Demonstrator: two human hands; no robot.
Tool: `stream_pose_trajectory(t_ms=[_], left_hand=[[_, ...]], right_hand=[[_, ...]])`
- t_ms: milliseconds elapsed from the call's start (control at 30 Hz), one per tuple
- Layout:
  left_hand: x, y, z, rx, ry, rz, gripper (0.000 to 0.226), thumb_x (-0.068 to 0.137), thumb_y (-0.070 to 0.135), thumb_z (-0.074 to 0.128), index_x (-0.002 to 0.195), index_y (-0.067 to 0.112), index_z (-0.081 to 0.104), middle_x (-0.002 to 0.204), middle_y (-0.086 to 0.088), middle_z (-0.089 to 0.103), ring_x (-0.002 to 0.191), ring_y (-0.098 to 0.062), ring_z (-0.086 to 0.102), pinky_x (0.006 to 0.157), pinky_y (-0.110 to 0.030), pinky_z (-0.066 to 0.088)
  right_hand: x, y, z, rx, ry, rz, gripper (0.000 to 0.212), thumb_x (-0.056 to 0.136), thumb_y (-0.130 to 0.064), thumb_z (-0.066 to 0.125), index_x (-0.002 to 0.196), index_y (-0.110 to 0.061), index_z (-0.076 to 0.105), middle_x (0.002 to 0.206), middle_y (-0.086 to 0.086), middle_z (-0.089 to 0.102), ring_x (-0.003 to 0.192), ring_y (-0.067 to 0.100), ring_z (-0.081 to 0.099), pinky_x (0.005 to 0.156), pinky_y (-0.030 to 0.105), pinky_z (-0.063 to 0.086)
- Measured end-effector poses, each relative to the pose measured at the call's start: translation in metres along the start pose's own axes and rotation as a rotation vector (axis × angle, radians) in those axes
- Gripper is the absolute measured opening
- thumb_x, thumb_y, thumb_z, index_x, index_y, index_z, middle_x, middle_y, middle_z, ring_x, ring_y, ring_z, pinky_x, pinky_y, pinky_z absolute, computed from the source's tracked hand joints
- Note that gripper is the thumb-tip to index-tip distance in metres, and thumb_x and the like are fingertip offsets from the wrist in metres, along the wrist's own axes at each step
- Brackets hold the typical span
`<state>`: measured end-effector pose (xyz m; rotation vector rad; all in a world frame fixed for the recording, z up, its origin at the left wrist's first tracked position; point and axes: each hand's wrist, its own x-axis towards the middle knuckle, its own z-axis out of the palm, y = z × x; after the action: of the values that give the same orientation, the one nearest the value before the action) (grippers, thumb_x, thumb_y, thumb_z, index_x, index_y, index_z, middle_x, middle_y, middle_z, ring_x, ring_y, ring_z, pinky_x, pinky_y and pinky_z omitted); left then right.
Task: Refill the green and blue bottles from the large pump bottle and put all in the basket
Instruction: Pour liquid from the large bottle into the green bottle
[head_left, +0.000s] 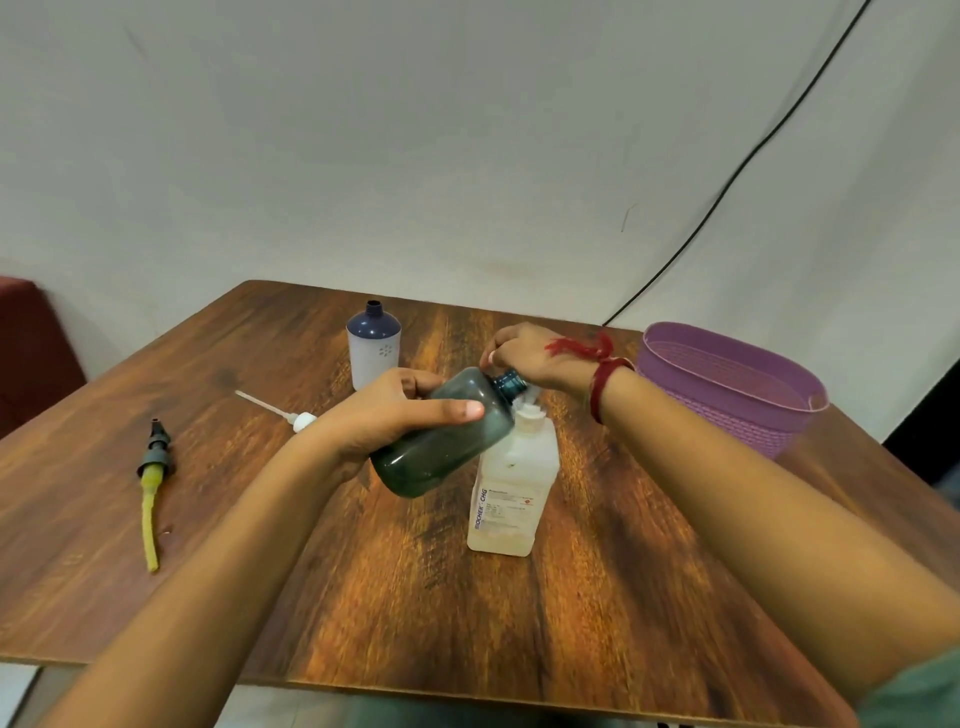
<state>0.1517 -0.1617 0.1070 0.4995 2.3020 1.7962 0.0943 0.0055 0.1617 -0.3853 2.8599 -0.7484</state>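
Note:
My left hand (395, 415) grips the dark green bottle (441, 436) round its body and holds it tilted, open neck up and to the right. The neck sits right beside the white pump head of the large clear pump bottle (506, 493), which stands upright on the table. My right hand (524, 353) rests over that pump head and hides most of it. The blue and white bottle (373, 345) stands uncapped further back. The purple basket (727, 384) sits at the table's right edge.
A black pump cap with a yellow tube (153, 483) lies at the left of the wooden table (363, 597). A white pump cap with its thin tube (291, 415) lies behind my left wrist. A black cable (727, 182) runs down the wall.

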Motion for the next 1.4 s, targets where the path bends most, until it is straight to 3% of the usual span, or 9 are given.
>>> stream_pose_trajectory(t_ms=[100, 200, 333, 500, 767, 900, 1033, 1200, 1400], left_hand=[[-0.002, 0.000, -0.001, -0.003, -0.004, 0.003, 0.085, 0.033, 0.075, 0.079, 0.092, 0.014, 0.069, 0.092, -0.009, 0.072, 0.082, -0.021, 0.068, 0.074, -0.030, 0.053], [-0.002, -0.001, 0.002, 0.015, -0.018, 0.002, 0.090, 0.033, 0.074, 0.079, 0.094, 0.008, 0.069, 0.091, -0.012, 0.072, 0.079, -0.021, 0.068, 0.070, -0.026, 0.053], [-0.003, 0.005, 0.002, -0.038, -0.008, -0.016, 0.088, 0.029, 0.072, 0.080, 0.091, 0.010, 0.069, 0.083, -0.004, 0.071, 0.073, -0.015, 0.067, 0.063, -0.020, 0.053], [-0.003, 0.002, 0.002, -0.004, -0.028, -0.021, 0.091, 0.032, 0.074, 0.079, 0.095, 0.009, 0.068, 0.091, -0.009, 0.072, 0.079, -0.020, 0.068, 0.068, -0.025, 0.054], [-0.003, 0.001, 0.004, -0.052, -0.034, 0.014, 0.081, 0.034, 0.073, 0.080, 0.087, 0.013, 0.069, 0.084, -0.004, 0.071, 0.075, -0.016, 0.067, 0.065, -0.021, 0.053], [-0.003, -0.003, 0.003, -0.062, -0.046, 0.017, 0.065, 0.036, 0.072, 0.080, 0.077, 0.022, 0.072, 0.083, -0.005, 0.071, 0.074, -0.016, 0.067, 0.067, -0.023, 0.053], [0.000, 0.003, -0.004, -0.035, -0.054, 0.030, 0.073, 0.037, 0.072, 0.080, 0.084, 0.018, 0.070, 0.086, -0.006, 0.071, 0.077, -0.019, 0.067, 0.069, -0.026, 0.053], [0.002, 0.000, -0.005, -0.041, -0.076, 0.026, 0.063, 0.038, 0.071, 0.080, 0.079, 0.023, 0.073, 0.084, -0.003, 0.071, 0.076, -0.016, 0.068, 0.066, -0.023, 0.053], [0.003, 0.000, -0.004, -0.067, -0.072, 0.029, 0.072, 0.039, 0.071, 0.081, 0.084, 0.016, 0.070, 0.085, -0.007, 0.070, 0.075, -0.019, 0.067, 0.065, -0.024, 0.052]], right_hand=[[0.002, 0.000, 0.002, 0.105, -0.036, 0.002, 0.023, 0.097, -0.012, 0.041, 0.091, -0.010, 0.064, 0.091, 0.002, 0.058, 0.082, 0.019, 0.054, 0.072, 0.029, 0.048], [0.001, 0.006, 0.008, 0.187, -0.025, 0.023, 0.028, 0.096, -0.009, 0.040, 0.078, -0.018, 0.060, 0.098, 0.007, 0.058, 0.077, 0.021, 0.054, 0.061, 0.027, 0.047], [-0.001, -0.004, -0.002, 0.128, -0.040, -0.004, 0.022, 0.096, -0.009, 0.044, 0.100, -0.004, 0.065, 0.101, 0.007, 0.058, 0.096, 0.025, 0.055, 0.087, 0.036, 0.049], [-0.001, 0.005, 0.006, 0.220, -0.042, 0.007, 0.031, 0.096, -0.004, 0.038, 0.078, -0.014, 0.062, 0.094, 0.004, 0.058, 0.078, 0.018, 0.053, 0.061, 0.025, 0.045], [0.000, 0.003, 0.000, 0.237, -0.062, -0.005, 0.027, 0.098, -0.006, 0.038, 0.097, -0.007, 0.065, 0.085, -0.002, 0.056, 0.080, 0.017, 0.054, 0.063, 0.022, 0.047], [0.000, 0.005, 0.006, 0.247, -0.008, -0.014, 0.028, 0.094, -0.002, 0.039, 0.086, -0.010, 0.065, 0.083, -0.003, 0.057, 0.075, 0.015, 0.052, 0.061, 0.024, 0.044], [0.003, 0.000, -0.002, 0.188, 0.008, -0.064, 0.025, 0.096, -0.003, 0.042, 0.099, -0.004, 0.066, 0.085, -0.003, 0.056, 0.076, 0.010, 0.051, 0.059, 0.019, 0.041], [0.005, 0.004, 0.004, 0.220, -0.034, -0.036, 0.033, 0.094, -0.001, 0.039, 0.074, -0.015, 0.061, 0.078, -0.005, 0.056, 0.070, 0.010, 0.049, 0.055, 0.021, 0.037], [0.004, -0.002, -0.004, 0.134, -0.042, -0.038, 0.033, 0.096, -0.003, 0.038, 0.072, -0.016, 0.057, 0.077, -0.004, 0.053, 0.072, 0.013, 0.050, 0.046, 0.016, 0.041]])
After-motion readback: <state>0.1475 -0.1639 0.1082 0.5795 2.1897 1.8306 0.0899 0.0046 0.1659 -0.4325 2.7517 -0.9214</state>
